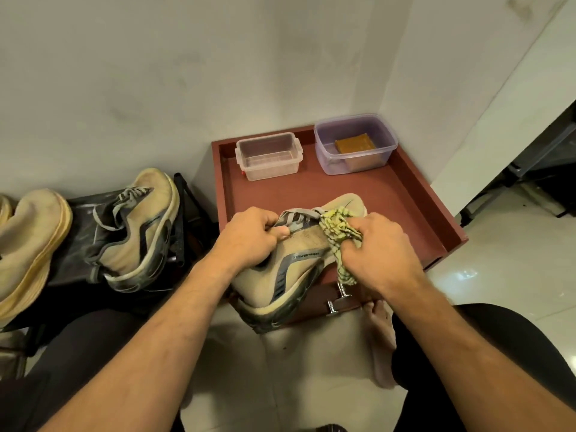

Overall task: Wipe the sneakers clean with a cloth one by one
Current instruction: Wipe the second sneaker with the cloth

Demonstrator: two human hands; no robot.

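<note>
At the far left, a beige thick-soled sneaker is seen lying on its side, and beside it a dirty tan sneaker with grey laces is propped on a black rack. Nearer the middle, a tan mesh sneaker with grey stripes is held at the front edge of a reddish-brown wooden tray-topped cabinet; its collar is gripped by the left hand, fingers curled tightly. A crumpled yellow-green striped cloth is pinched in the right hand and pressed against the sneaker's upper. At the tray's back, a clear rectangular plastic container and a purple-tinted plastic tub holding a brown block are set.
</note>
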